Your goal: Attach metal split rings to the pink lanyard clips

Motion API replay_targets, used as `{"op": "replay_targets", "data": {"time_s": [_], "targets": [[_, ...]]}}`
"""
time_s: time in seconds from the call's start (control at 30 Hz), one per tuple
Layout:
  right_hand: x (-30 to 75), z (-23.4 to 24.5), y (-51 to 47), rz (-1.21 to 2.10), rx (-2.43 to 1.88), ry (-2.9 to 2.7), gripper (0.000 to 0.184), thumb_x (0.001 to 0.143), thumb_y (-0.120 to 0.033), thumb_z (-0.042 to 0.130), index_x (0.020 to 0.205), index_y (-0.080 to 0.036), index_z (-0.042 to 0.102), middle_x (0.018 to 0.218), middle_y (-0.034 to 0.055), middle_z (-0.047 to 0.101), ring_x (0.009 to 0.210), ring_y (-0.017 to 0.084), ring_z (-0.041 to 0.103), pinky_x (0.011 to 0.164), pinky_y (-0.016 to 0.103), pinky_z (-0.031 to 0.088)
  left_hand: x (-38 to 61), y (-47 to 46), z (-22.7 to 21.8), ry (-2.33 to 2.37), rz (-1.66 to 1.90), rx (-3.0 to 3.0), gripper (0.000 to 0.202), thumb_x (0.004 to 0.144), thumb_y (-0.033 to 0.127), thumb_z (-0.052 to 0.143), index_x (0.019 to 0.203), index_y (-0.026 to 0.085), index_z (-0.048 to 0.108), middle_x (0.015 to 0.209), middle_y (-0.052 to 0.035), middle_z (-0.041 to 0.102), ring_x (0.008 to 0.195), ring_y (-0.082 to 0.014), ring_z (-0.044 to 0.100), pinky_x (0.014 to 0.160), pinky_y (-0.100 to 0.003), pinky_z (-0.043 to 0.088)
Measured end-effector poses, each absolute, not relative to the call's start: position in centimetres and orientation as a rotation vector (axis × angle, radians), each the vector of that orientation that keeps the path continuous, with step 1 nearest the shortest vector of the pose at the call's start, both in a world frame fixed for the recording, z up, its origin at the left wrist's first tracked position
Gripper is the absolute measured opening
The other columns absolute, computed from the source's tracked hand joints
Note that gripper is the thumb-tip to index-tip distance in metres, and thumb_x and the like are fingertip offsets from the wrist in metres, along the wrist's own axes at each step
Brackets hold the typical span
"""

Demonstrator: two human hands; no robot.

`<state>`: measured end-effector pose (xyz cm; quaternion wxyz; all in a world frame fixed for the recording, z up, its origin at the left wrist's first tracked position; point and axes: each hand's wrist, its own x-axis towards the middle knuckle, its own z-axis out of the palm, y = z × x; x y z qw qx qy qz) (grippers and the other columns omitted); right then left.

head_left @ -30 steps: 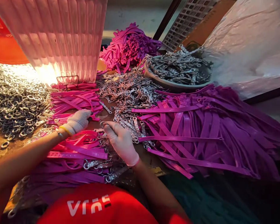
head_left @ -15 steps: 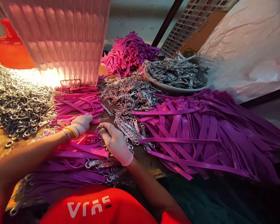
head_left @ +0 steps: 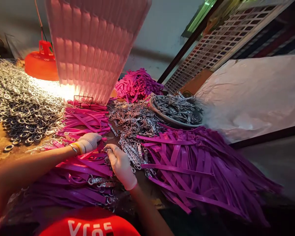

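Note:
My left hand (head_left: 89,143), in a knit glove with a yellow cuff, is closed above a pile of pink straps (head_left: 85,164). What its fingers hold is hidden behind the hand. Just to the right, my right hand (head_left: 121,165), in a thin pale glove, pinches a small metal ring (head_left: 106,148) between thumb and fingers. The two hands are close together but apart. Below them, metal links with rings (head_left: 98,180) lie at the ends of the straps. Loose metal link pieces (head_left: 131,149) lie beyond my right hand.
Metal rings (head_left: 27,114) are heaped at the left under an orange lamp (head_left: 40,65). A ribbed translucent panel (head_left: 90,49) stands beside it. A basin (head_left: 159,113) holds more metal links. Purple straps (head_left: 199,164) spread over the right side, and another strap heap (head_left: 140,85) is at the back.
The view has shifted, so the scene sits lower and the lamp and panel appear farther right. Both hands keep nearly the same pose over the straps.

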<state>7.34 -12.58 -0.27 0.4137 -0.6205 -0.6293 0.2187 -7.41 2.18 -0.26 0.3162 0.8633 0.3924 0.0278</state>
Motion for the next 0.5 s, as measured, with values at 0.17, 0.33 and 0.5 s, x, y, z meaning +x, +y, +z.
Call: {"op": "replay_targets", "data": {"time_s": [0.17,0.33,0.5], "targets": [[6.1,0.2,-12.0,0.417,-1.572,-1.756,0.028,0.1,-0.023,0.049,0.121,-0.02,0.067,0.11,0.0068,0.075,0.099,0.02,0.069,0.089,0.028,0.049,-11.7,-1.6,2.4,0.977,0.162,1.802,0.029,0.096,0.034,0.04,0.09,0.016,0.061,0.054,0.0005,0.053,0.039,-0.0109,0.042,0.041,-0.023,0.035],[3.8,1.7,-12.2,0.18,-1.675,-2.057,0.024,0.098,-0.018,0.051,0.113,-0.02,0.069,0.092,0.0051,0.075,0.084,0.02,0.068,0.075,0.027,0.045,-13.9,-5.4,4.6,0.936,0.402,1.508,0.04,0.093,0.046,0.052,0.065,0.017,0.051,0.046,0.0025,0.045,0.039,-0.0079,0.037,0.039,-0.021,0.027],[2.9,2.2,-12.7,-0.076,-1.704,-2.113,0.024,0.098,-0.02,0.05,0.115,-0.019,0.069,0.087,0.0059,0.072,0.073,0.019,0.065,0.064,0.028,0.038,-14.0,-6.8,4.7,1.017,0.551,1.487,0.021,0.085,0.029,0.052,0.069,0.017,0.055,0.048,0.0033,0.048,0.04,-0.008,0.039,0.04,-0.02,0.027]]}}
